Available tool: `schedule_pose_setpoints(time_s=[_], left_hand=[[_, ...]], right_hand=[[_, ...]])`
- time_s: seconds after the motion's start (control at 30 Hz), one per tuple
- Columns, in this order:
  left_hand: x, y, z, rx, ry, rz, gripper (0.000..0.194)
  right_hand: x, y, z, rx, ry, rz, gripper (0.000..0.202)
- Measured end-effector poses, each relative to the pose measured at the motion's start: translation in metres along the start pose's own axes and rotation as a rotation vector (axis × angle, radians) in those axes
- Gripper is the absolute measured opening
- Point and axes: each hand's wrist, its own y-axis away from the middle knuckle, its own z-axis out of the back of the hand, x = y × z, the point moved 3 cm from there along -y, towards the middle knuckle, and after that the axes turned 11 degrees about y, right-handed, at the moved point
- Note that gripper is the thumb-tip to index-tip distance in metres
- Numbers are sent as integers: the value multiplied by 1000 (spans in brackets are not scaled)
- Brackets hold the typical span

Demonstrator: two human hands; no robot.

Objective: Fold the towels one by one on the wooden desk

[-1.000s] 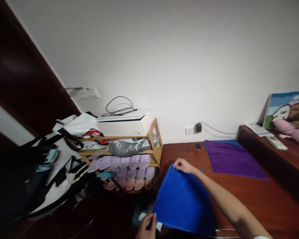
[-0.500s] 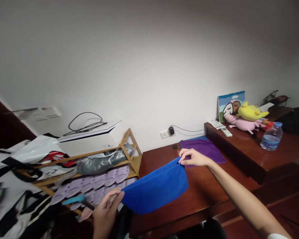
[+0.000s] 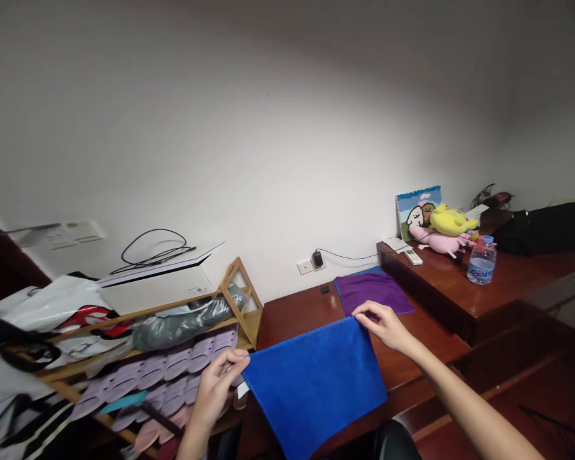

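Note:
A blue cloth [image 3: 319,383] hangs spread between my two hands, its top edge pulled fairly straight and its lower part drooping in front of the desk. My left hand [image 3: 220,377] pinches the upper left corner between thumb and fingers; a small white tag shows just below it. At the upper right corner, my right hand [image 3: 381,324] holds the cloth in the same kind of pinch. Behind my right hand, a purple cloth [image 3: 374,294] lies flat on the reddish-brown desk [image 3: 292,316], with a blue edge showing beneath it.
A wooden rack [image 3: 249,313] on the left carries lilac clogs [image 3: 156,370], a grey plastic-wrapped bundle [image 3: 186,326] and a white box [image 3: 158,287]. On the raised right surface stand a water bottle [image 3: 482,262], plush toys [image 3: 438,241] and a remote [image 3: 413,257]. A charger [image 3: 318,258] is plugged into the wall.
The blue cloth was folded over and is now opened out, hanging lower. Both hands still pinch its corners. The view has shifted slightly to the right.

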Motion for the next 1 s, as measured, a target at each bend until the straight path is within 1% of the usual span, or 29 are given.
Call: schedule_pose_setpoints(time_s=[0.13,0.27,0.4,0.5,0.57,0.67,0.77,0.87,0.93,1.0], left_hand=[[1,2,-4,30,32,-15,41],[-7,4,-10,96,-1,-29,39],[-16,7,-14,117,4,-53,42],[-18,10,-15,109,8,-33,41],[-20,12,-14,112,-4,-24,40],[-25,15,-12,115,-27,-75,39],[-31,20,-10,78,-25,-135,41],[-34,31,-7,27,-10,-144,40],[-31,42,-2,5,20,-142,36],[-24,53,6,4,64,-131,32]], right_hand=[[1,14,11,-49,43,77,24],[-1,23,24,-77,99,77,24],[-1,29,31,-41,166,73,31],[2,32,35,-18,188,96,29],[5,35,38,-9,197,97,28],[10,39,43,8,201,87,27],[16,45,47,7,184,65,27],[24,53,52,-3,150,49,26],[30,60,56,-12,133,35,26],[36,69,60,-21,120,21,27]])
